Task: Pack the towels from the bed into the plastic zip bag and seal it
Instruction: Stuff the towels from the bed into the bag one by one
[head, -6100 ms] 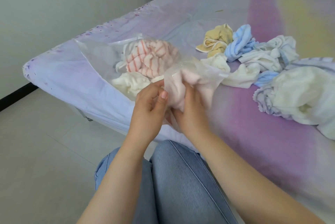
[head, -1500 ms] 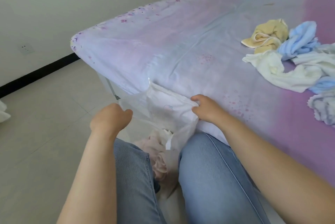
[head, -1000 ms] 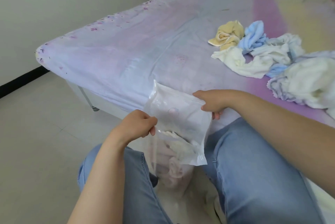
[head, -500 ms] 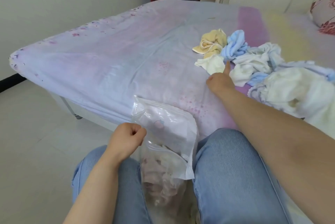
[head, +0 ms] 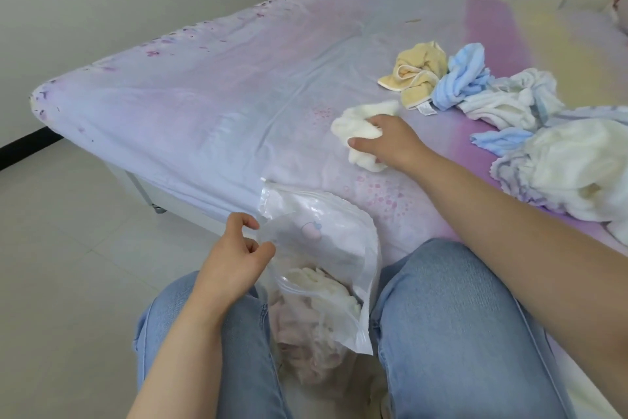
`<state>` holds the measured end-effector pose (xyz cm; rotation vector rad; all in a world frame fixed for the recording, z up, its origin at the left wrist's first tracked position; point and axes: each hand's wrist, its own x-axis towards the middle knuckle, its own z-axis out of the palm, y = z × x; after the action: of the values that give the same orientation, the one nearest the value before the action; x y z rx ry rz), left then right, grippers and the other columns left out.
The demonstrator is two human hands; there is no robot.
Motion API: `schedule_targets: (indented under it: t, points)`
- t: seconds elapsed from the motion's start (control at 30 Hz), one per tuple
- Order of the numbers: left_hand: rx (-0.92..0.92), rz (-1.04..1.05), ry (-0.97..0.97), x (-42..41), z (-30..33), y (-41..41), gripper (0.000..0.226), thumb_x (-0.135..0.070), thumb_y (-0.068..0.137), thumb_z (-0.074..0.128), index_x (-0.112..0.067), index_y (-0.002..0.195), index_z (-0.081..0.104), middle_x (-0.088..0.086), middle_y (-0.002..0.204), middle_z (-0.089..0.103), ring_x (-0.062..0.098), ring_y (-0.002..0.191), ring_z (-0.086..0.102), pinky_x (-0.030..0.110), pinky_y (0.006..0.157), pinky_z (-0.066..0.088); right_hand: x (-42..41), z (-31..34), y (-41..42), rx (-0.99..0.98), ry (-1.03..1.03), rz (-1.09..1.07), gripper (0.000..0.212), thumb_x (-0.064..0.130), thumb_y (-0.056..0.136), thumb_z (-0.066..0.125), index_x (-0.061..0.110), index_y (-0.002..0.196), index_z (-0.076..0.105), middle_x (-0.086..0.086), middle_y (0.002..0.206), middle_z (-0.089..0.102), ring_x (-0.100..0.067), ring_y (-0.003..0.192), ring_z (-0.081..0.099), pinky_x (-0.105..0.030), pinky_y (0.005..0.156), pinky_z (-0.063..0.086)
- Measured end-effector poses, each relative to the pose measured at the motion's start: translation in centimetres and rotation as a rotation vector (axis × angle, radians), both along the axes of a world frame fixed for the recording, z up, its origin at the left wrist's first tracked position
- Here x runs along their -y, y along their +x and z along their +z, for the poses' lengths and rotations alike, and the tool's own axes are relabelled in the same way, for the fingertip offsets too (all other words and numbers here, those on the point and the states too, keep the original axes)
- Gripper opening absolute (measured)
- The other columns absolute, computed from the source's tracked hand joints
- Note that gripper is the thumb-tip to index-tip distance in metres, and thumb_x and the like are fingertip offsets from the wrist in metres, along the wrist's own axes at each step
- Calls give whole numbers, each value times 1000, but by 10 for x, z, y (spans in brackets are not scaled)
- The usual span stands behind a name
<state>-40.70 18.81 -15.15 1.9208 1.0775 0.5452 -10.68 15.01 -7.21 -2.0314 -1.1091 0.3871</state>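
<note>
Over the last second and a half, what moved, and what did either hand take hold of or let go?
The right hand let go of the zip bag, reached out over the bed to the towel pile and now grips a cream towel. The left hand stays pinching the bag's edge; the bag hangs between the knees, unsealed. The yellow towel and blue towel lie untouched.

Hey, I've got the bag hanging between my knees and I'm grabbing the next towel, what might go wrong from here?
The left hand alone pinches one edge of the zip bag, so the mouth may sag shut or the bag may slip to the floor. The right hand grips the cream towel in a loose bunch, and a trailing end could catch on the rim. Towels already reach near the opening, so sealing may get hard.
</note>
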Motion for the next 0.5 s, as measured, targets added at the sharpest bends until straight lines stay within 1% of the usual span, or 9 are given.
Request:
schedule_targets:
  t: [0.03, 0.07, 0.1, 0.17, 0.23, 0.3, 0.4, 0.47, 0.5]
  points:
    - [6, 20, 6, 0, 0, -1, 27, -25, 84, 58, -34, 102, 40, -10, 46, 42, 11, 49, 45, 33, 57, 40, 5, 7, -9, -16, 35, 35, 24, 29, 83, 70, 14, 101, 65, -2, 96, 63, -18, 87, 60, -26, 69, 46]
    - [11, 44, 24, 0, 0, -3, 31, -26, 84, 57, -34, 108, 39, -11, 45, 42, 9, 48, 45, 32, 56, 39, 11, 15, -20, -90, 92, 64, 14, 26, 84, 69, 14, 91, 66, -3, 88, 64, -17, 79, 61, -24, 62, 45]
    - [9, 65, 46, 0, 0, -5, 33, -26, 85, 56, -34, 111, 38, -12, 44, 42, 8, 47, 45, 31, 55, 39, 16, 22, -31, -194, 148, 88, 10, 23, 86, 67, 14, 85, 66, -3, 82, 63, -16, 71, 60, -23, 57, 44]
    - [1, 89, 63, 0, 1, -8, 30, -24, 85, 53, -34, 110, 40, -13, 45, 43, 9, 49, 45, 31, 56, 39, 23, 35, -48, -386, 217, 164, 6, 17, 87, 62, 13, 85, 66, -6, 77, 63, -15, 65, 58, -24, 53, 45]
    - [29, 102, 52, 0, 2, -12, 25, -18, 84, 51, -33, 102, 41, -12, 45, 41, 7, 46, 40, 31, 55, 38, 26, 44, -65, -468, 153, 268, 11, 14, 81, 59, 9, 87, 65, -7, 75, 62, -17, 66, 59, -26, 51, 48]
    - [70, 117, 52, 1, 3, -15, 25, -13, 84, 49, -33, 92, 39, -12, 44, 39, 7, 43, 35, 32, 54, 34, 28, 41, -85, -443, -38, 376, 22, 17, 74, 60, 4, 91, 64, -7, 75, 63, -17, 66, 63, -29, 53, 54]
    - [101, 129, 63, 3, 5, -18, 26, -9, 83, 48, -32, 85, 37, -12, 43, 38, 8, 43, 33, 33, 54, 33, 35, 13, -118, -181, -464, 655, 19, 25, 84, 64, 7, 89, 60, -3, 82, 63, -16, 72, 68, -32, 67, 59]
    - [123, 139, 64, 4, 6, -21, 26, -9, 83, 48, -32, 84, 37, -12, 43, 38, 8, 44, 31, 32, 54, 32, 41, -7, -128, -94, -765, 823, 27, 38, 89, 61, 15, 103, 58, 3, 94, 65, -13, 78, 70, -28, 72, 58]
    - [132, 142, 62, 4, 6, -23, 26, -9, 82, 48, -32, 83, 37, -12, 43, 38, 9, 44, 31, 32, 54, 32, 41, -13, -128, -96, -797, 831, 33, 43, 89, 60, 17, 109, 58, 3, 97, 68, -13, 77, 71, -26, 69, 57]
